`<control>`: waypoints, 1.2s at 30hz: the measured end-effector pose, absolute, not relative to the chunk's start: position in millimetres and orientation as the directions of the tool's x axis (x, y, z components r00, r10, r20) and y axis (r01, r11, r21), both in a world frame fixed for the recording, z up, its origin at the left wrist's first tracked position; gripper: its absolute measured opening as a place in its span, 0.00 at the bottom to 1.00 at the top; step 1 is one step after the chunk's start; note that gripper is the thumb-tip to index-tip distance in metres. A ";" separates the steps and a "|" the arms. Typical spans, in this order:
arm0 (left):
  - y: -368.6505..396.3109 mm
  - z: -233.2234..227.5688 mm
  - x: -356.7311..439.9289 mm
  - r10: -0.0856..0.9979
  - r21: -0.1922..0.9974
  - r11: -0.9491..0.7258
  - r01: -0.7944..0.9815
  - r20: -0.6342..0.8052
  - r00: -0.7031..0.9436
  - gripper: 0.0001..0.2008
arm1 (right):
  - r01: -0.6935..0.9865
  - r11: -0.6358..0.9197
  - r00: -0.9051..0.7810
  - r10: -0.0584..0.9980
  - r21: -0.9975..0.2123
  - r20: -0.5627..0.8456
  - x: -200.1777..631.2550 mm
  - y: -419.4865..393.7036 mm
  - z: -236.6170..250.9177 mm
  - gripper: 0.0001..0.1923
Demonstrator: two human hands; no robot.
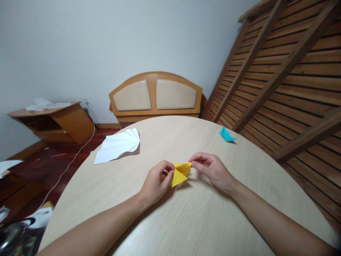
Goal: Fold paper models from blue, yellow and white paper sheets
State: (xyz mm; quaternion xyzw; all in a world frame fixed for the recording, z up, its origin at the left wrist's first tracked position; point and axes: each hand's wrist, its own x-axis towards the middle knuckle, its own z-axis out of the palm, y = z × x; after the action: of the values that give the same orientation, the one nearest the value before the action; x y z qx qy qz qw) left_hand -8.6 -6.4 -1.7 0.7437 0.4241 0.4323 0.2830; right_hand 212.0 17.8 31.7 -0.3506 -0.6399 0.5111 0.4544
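A small folded yellow paper (180, 173) is held just above the round light-wood table (186, 220), near its middle. My left hand (156, 181) pinches the paper's left side between thumb and fingers. My right hand (211, 168) pinches its upper right corner. A pointed flap of the yellow paper hangs down toward the tabletop between the two hands.
A white pleated paper (118, 145) lies on the table at the far left. A small blue folded paper (226, 135) sits at the far right. Beyond the table stand a wooden headboard (156, 96), a slatted wooden frame (287, 67) and a low wooden shelf (53, 121).
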 end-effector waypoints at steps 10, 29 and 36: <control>-7.7 -0.2 -9.3 0.889 0.791 -0.456 0.407 0.381 0.255 0.07 | 0.005 0.202 -0.401 0.898 -0.979 0.183 213.5 16.4 36.3 0.12; -7.0 -0.6 -9.2 0.898 0.796 -0.437 0.419 0.359 0.254 0.07 | 0.069 0.262 -0.396 0.893 -0.963 0.215 214.5 20.5 31.6 0.14; -5.9 -0.5 -7.8 0.900 0.792 -0.433 0.432 0.353 0.254 0.06 | 0.260 0.490 -0.306 0.859 -0.832 0.410 209.1 15.6 27.5 0.10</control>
State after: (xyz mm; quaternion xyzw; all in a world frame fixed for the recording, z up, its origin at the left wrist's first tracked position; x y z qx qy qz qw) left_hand -7.8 -5.9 -0.5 0.7391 0.4506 0.4123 0.2841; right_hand 209.1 15.6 27.5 -0.3800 -0.7365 0.3325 0.4501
